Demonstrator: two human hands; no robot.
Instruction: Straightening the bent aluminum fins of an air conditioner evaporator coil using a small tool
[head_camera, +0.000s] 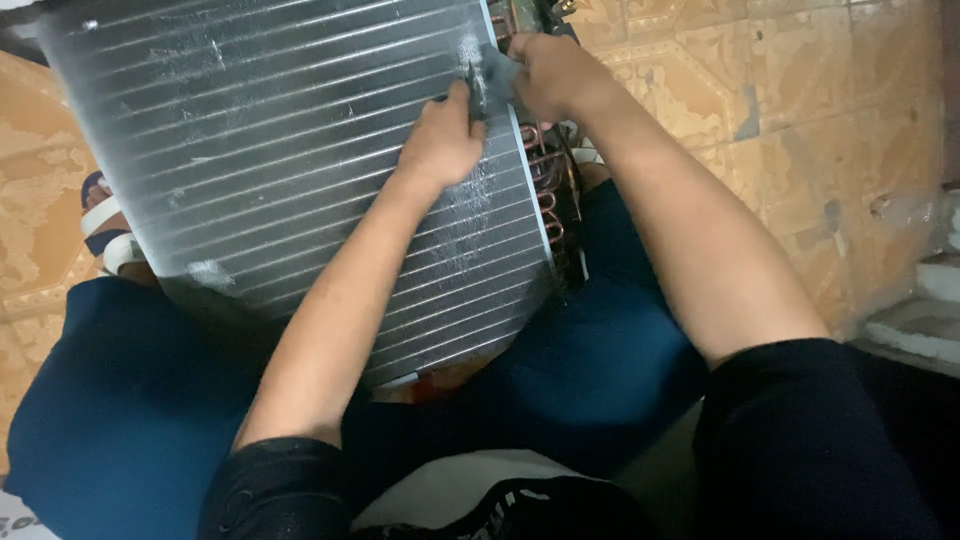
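A large finned metal coil (270, 150), silver with thin horizontal ribs and white scuffed patches, leans across my lap. Copper tube bends (553, 195) run down its right edge. My left hand (440, 140) rests on the fins near the upper right, closed around a small dark tool (477, 88). My right hand (550, 75) sits just right of it at the coil's edge, gripping the same dark piece, which blurs grey between the two hands. What the tool is cannot be made out.
My legs in dark blue trousers (590, 360) lie under the coil. A sandalled foot (105, 225) shows at the left. Orange patterned floor tiles (800, 120) spread to the right, and a pale step (925, 320) stands at the right edge.
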